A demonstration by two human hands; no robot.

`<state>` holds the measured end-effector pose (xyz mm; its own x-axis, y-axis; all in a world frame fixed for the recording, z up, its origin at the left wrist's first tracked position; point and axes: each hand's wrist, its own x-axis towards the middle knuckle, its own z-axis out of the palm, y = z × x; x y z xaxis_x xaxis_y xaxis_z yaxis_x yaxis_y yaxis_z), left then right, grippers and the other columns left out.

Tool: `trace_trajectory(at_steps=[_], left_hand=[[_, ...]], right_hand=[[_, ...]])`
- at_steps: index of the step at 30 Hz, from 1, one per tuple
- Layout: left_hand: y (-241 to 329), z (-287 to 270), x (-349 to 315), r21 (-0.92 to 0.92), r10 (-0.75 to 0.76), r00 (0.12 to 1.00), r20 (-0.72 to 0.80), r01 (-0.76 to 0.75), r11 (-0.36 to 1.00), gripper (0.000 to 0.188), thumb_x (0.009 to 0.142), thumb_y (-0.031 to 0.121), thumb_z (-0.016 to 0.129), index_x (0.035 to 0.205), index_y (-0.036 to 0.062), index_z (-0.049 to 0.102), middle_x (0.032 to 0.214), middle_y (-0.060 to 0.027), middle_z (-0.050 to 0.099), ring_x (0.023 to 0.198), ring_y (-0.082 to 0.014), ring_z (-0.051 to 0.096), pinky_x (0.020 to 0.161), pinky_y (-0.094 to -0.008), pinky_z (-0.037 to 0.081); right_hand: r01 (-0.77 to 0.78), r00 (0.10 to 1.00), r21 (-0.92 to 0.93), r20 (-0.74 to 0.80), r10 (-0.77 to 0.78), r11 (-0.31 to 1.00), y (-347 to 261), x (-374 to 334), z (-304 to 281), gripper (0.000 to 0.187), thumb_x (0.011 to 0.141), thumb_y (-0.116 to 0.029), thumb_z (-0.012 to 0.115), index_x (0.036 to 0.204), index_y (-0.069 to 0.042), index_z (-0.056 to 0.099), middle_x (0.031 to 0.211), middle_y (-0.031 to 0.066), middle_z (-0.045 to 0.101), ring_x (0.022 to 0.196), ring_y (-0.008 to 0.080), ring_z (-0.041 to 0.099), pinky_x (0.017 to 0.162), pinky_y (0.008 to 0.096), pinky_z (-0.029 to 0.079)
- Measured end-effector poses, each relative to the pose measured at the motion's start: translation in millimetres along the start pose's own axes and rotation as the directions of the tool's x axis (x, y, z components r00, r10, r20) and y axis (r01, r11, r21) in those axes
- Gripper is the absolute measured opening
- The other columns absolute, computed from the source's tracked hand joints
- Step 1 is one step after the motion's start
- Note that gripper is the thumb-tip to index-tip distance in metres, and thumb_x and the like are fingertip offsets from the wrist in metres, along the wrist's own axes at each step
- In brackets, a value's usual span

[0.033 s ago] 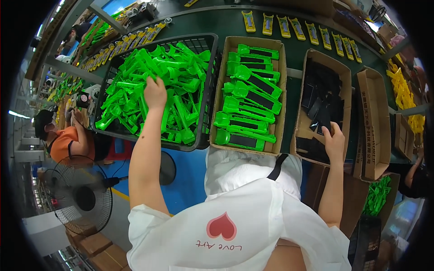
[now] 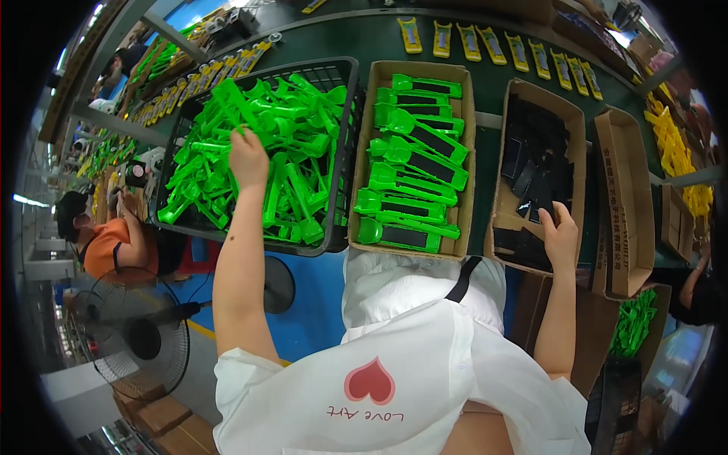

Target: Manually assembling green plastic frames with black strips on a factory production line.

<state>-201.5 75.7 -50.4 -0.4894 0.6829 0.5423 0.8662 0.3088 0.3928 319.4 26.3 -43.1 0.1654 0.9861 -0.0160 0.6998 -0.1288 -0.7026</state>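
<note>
From where I stand, the person's left hand [image 2: 249,161] reaches into the black plastic lattice basket [image 2: 353,98], its fingers pinched around the lower end of a bright green moulded plastic piece [image 2: 228,105] that tilts up over the tangled green heap [image 2: 292,189]. A piece like that looks best drawn upward by its free end, with a light wrist turn, so that neighbours hooked against it slip away rather than follow. The right hand [image 2: 562,238] hangs over the near end of a shallow brown cardboard box [image 2: 497,205] of flat black plastic plates [image 2: 523,159]; its thumb and fingers are bent beside one glossy plate, though I cannot fairly tell from here whether they grip it. Such plates seem easiest to lift by their edges, one at a time, keeping the shiny faces clean. Between the hands, on the dark green counter [image 2: 364,42], another cardboard box [image 2: 469,114] holds green pieces with black inlays [image 2: 413,183], stacked crosswise; a sleeve should pass clear of them.
</note>
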Motion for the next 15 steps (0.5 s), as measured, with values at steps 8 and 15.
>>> trace_trajectory(at_steps=[8, 15], left_hand=[[119, -78, -32, -0.488, 0.097, 0.494, 0.864, 0.776, 0.4, 0.028, 0.088, 0.021, 0.044, 0.106, -0.0007, 0.047, 0.065, -0.0026, 0.053, 0.043, -0.009, 0.045, 0.038, -0.0192, 0.033], [151, -59, -106, -0.369, 0.25, 0.305, 0.919, 0.888, 0.274, 0.032, 0.078, 0.002, 0.059, 0.108, -0.0021, 0.05, 0.092, -0.0079, 0.058, 0.075, -0.0123, 0.056, 0.062, -0.0233, 0.045]], right_hand=[[-0.212, 0.9, 0.581, 0.429, -0.075, 0.786, -63, -22, 5, 0.011, 0.082, -0.008, 0.054, 0.083, -0.002, 0.046, 0.061, 0.0048, 0.055, 0.043, 0.0041, 0.048, 0.038, 0.0153, 0.035], [-0.238, 0.88, 0.626, 0.463, -0.108, 0.742, -70, -32, 9, 0.014, 0.078, -0.007, 0.061, 0.074, 0.0, 0.05, 0.057, 0.0061, 0.056, 0.043, 0.0059, 0.049, 0.037, 0.0158, 0.035]])
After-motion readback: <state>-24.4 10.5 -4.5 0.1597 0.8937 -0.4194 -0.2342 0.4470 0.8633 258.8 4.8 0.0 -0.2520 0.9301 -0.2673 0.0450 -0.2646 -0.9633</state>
